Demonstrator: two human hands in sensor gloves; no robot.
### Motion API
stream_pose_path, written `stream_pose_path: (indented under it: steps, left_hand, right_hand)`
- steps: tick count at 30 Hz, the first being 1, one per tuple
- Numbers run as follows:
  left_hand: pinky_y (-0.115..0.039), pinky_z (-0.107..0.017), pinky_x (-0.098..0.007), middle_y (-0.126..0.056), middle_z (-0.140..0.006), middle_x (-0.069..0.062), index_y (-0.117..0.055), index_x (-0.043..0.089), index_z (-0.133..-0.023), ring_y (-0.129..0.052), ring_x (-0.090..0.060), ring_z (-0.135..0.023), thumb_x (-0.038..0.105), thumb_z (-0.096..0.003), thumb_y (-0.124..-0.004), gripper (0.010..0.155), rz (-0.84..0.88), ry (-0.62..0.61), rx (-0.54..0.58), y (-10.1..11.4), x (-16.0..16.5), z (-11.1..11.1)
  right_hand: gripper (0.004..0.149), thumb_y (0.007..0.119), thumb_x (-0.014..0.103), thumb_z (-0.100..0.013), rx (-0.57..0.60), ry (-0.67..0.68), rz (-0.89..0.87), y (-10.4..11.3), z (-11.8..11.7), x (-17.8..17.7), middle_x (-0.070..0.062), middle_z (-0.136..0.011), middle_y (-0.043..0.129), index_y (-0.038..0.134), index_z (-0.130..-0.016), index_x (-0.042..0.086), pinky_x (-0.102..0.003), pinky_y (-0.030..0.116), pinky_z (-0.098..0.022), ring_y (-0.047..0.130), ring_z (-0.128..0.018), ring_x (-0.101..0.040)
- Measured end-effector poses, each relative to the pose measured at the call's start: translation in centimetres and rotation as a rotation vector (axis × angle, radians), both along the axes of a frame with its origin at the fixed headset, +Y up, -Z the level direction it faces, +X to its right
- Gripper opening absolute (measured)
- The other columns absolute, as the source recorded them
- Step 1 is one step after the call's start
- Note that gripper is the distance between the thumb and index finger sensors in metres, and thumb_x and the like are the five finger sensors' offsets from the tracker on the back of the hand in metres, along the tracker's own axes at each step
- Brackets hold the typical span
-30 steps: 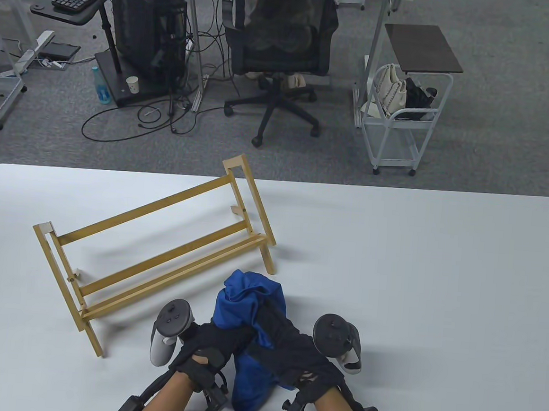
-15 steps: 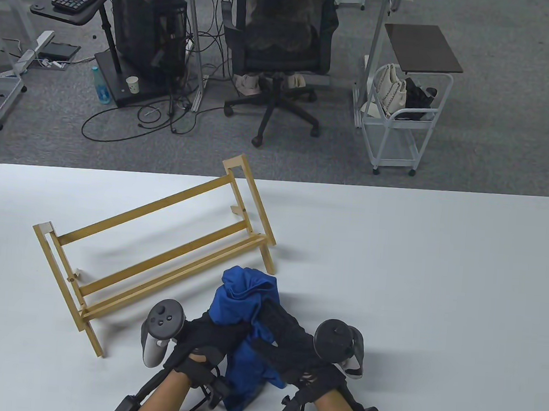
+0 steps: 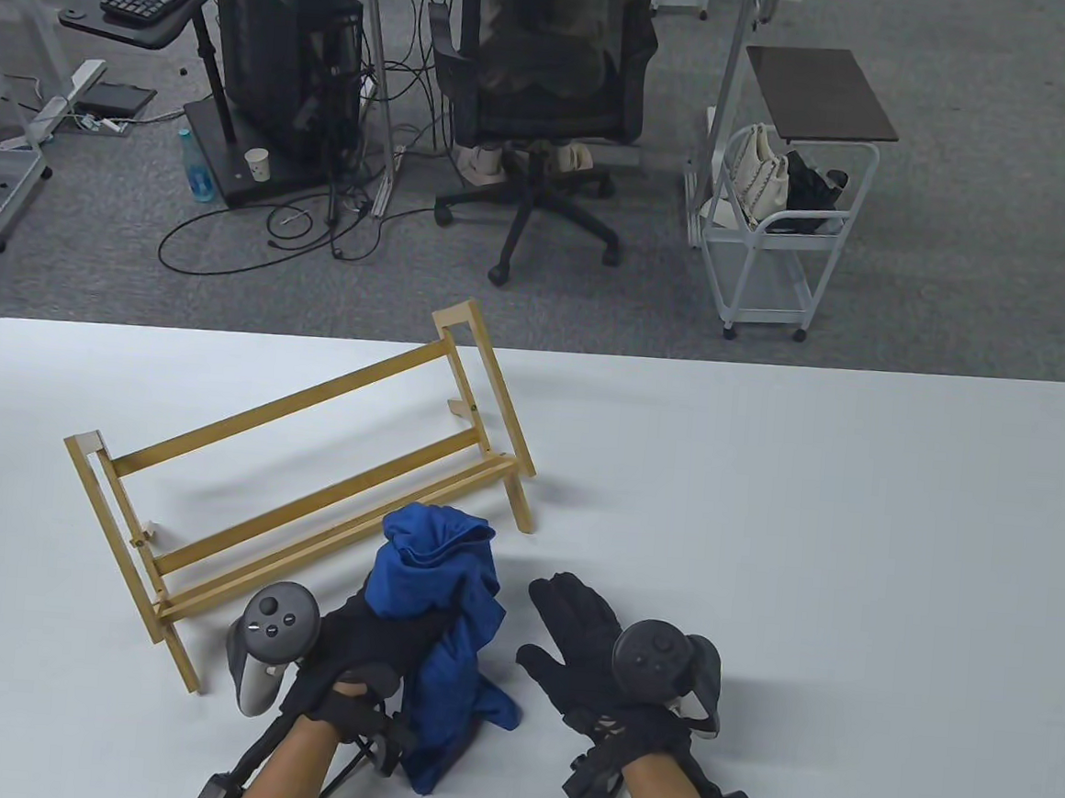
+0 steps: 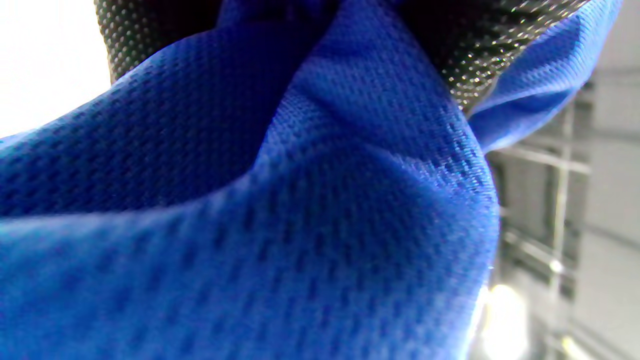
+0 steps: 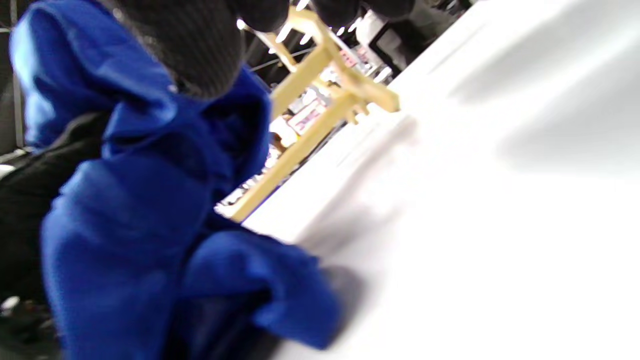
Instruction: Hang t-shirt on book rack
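A bunched blue t-shirt [image 3: 442,613] is held by my left hand [image 3: 376,635] just in front of the wooden book rack [image 3: 305,482], with its lower part trailing on the white table [image 3: 808,531]. The shirt fills the left wrist view [image 4: 280,210] and shows at the left of the right wrist view [image 5: 140,225]. My right hand [image 3: 573,642] is open with fingers spread, to the right of the shirt and apart from it. The rack stands at the table's left and also shows in the right wrist view [image 5: 320,90].
Beyond the table's far edge are an office chair [image 3: 544,77], a white wheeled cart [image 3: 775,243] and a computer stand with cables [image 3: 282,75].
My right hand has let go of the shirt and opened to the right. My left hand has carried the shirt to the left, closer to the rack.
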State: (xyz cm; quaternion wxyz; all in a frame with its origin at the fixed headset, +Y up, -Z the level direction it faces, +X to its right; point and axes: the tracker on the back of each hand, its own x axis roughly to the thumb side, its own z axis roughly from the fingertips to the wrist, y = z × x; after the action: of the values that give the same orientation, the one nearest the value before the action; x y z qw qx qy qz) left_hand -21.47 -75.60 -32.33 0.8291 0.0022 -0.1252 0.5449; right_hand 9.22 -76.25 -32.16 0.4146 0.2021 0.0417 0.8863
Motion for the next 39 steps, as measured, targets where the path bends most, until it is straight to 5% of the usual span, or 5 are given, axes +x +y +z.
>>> stream_pose_path:
  steps: [24, 39]
  left_hand:
    - [-0.085, -0.052, -0.044, -0.074, -0.098, -0.018, -0.033, 0.025, -0.113, -0.096, -0.030, -0.073, 0.049, -0.0553, -0.082, 0.079, -0.154, 0.152, 0.057, 1.3, -2.3, 0.7]
    - [-0.088, -0.050, -0.042, -0.081, -0.097, -0.012, -0.043, 0.024, -0.113, -0.101, -0.028, -0.069, 0.052, -0.0540, -0.084, 0.077, -0.163, 0.290, 0.150, 5.5, -5.7, 1.0]
  right_hand:
    - [0.068, 0.078, 0.043, -0.058, -0.056, -0.126, 0.157, -0.2, -0.5, 1.2, -0.021, -0.117, 0.033, 0.045, -0.115, 0.026, -0.076, 0.033, -0.071, 0.029, -0.109, -0.049]
    - [0.068, 0.078, 0.043, -0.059, -0.103, -0.179, 0.099, -0.2, -1.1, 2.8, -0.022, -0.117, 0.031, 0.043, -0.115, 0.025, -0.076, 0.032, -0.070, 0.026, -0.108, -0.050]
